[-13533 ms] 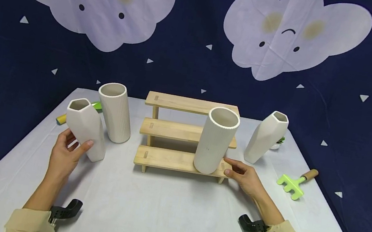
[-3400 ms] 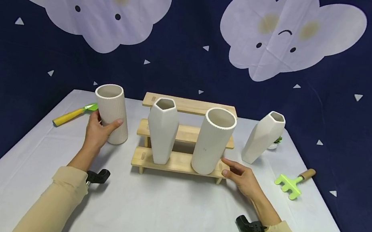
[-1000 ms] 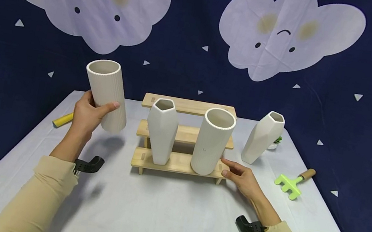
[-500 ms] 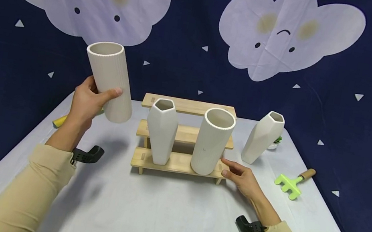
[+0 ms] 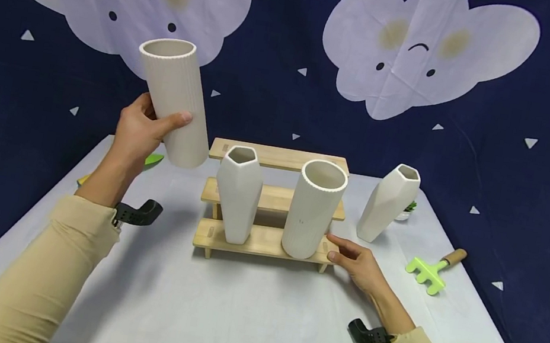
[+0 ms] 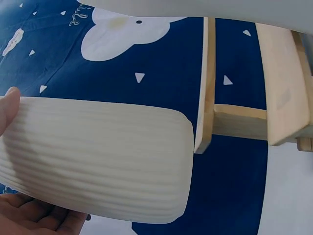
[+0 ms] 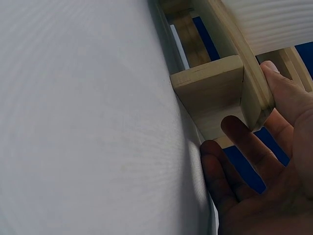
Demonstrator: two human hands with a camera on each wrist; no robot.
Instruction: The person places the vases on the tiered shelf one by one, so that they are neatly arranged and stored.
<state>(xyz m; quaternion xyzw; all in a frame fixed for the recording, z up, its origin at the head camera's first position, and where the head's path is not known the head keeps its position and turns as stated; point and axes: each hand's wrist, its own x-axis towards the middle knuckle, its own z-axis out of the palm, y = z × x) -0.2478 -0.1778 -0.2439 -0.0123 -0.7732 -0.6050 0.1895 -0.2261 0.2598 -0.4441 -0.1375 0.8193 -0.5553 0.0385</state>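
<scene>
My left hand (image 5: 139,125) grips a white ribbed cylindrical vase (image 5: 178,99) in the air, left of a three-tier wooden stand (image 5: 264,242); the vase leans, its mouth up and to the left. In the left wrist view the base end of the ribbed vase (image 6: 107,156) lies close to the top board's end. My right hand (image 5: 354,264) pinches the right end of the lowest board, thumb above and fingers below, as the right wrist view shows. On that board stand a faceted white vase (image 5: 240,196) at left and a second ribbed cylindrical vase (image 5: 313,210) at right.
Another faceted vase (image 5: 389,201) stands right of the stand, partly hiding a small potted plant (image 5: 406,210). A green hand rake (image 5: 428,274) lies at far right. Behind my left arm lies a green trowel (image 5: 154,160), its yellow handle mostly hidden. A dark cloth backdrop hangs behind.
The faceted vase went from my left hand onto the lowest board. My left hand then took the ribbed vase and raised it, lately moving slightly right. My right hand stays at the board's end.
</scene>
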